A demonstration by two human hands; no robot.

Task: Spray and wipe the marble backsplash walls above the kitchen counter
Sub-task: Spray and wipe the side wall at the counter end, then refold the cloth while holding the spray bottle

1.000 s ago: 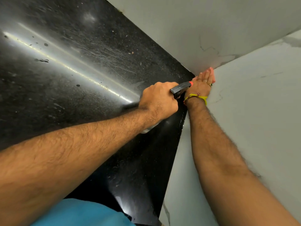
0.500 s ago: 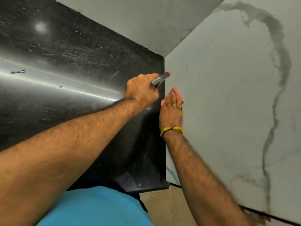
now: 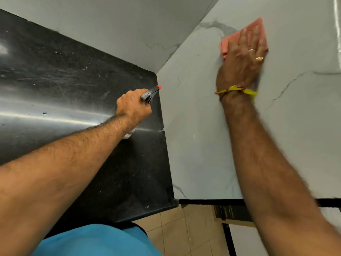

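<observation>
My right hand (image 3: 241,58) presses a pink cloth (image 3: 258,27) flat against the white marble side wall (image 3: 199,135), fingers straight, high up near the corner. A yellow thread band circles that wrist. My left hand (image 3: 133,106) grips a spray bottle (image 3: 150,93) with a dark trigger head and an orange nozzle, standing on the black counter (image 3: 64,80) close to the side wall. The bottle's body is mostly hidden under my hand. The rear marble wall (image 3: 120,24) meets the side wall in the corner.
The black counter ends at a front edge (image 3: 147,213). Beige floor tiles (image 3: 184,231) lie below it. A cardboard box (image 3: 227,213) sits on the floor under the side wall's black trim. Droplets dot the counter.
My right hand has swept the cloth up and away from the counter's edge, higher on the side wall. My left hand keeps its hold on the bottle, near the same spot.
</observation>
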